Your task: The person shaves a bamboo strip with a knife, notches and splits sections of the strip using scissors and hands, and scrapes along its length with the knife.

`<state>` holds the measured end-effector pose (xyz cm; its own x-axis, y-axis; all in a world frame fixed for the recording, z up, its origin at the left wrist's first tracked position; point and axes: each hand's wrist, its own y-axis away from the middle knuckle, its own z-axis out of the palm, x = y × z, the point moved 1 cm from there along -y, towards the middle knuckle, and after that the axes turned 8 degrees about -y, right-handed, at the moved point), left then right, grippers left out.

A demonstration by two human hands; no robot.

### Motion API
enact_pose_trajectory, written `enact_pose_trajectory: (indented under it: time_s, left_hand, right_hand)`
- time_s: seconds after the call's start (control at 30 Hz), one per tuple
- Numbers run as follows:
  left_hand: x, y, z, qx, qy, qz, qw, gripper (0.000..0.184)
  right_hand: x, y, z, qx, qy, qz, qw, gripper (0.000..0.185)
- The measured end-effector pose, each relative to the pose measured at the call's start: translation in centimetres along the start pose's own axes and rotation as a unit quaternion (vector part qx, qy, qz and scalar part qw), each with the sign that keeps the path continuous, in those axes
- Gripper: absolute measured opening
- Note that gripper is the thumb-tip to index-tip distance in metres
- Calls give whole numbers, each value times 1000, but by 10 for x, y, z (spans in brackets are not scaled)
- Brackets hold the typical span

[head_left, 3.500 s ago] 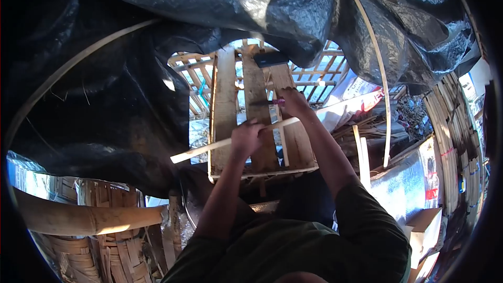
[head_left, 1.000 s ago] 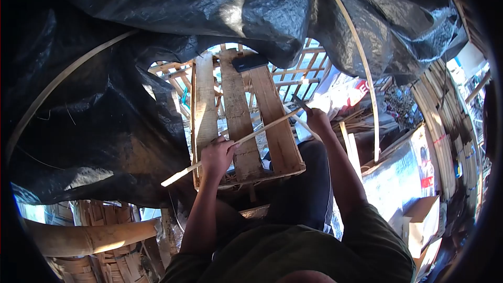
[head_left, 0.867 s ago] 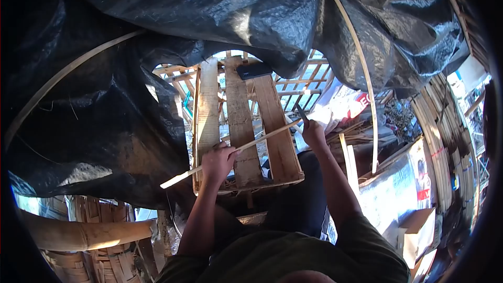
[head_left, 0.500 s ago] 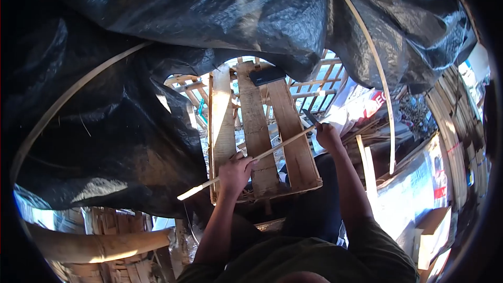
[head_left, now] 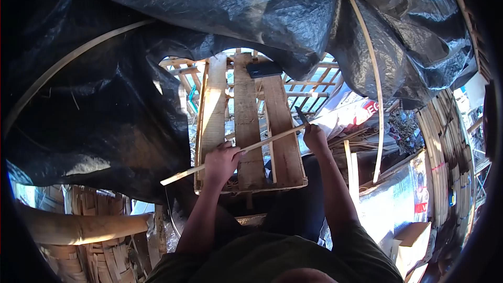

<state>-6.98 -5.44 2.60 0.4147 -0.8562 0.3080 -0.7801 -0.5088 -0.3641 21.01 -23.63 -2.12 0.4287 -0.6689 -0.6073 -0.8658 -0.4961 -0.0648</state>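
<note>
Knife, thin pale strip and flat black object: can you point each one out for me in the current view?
Knife (head_left: 301, 116): head view, on the blade.
Thin pale strip (head_left: 272, 139): head view, on its right half.
Flat black object (head_left: 264, 69): head view, mid-surface.

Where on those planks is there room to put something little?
Beyond the left hand, the left plank looks bare. The middle plank and right plank have bare patches between the phone and the bamboo strip. It's crowded around the left hand, and near the right hand with its knife.
</note>
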Motion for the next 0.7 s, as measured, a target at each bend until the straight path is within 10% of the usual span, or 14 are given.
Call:
enact_pose_trajectory:
  time_s: [0.7]
  left_hand:
    - [-3,7,3,-7,-24,7,1000,23]
  right_hand:
    - [-21,7,6,-15,21,32,999,51]
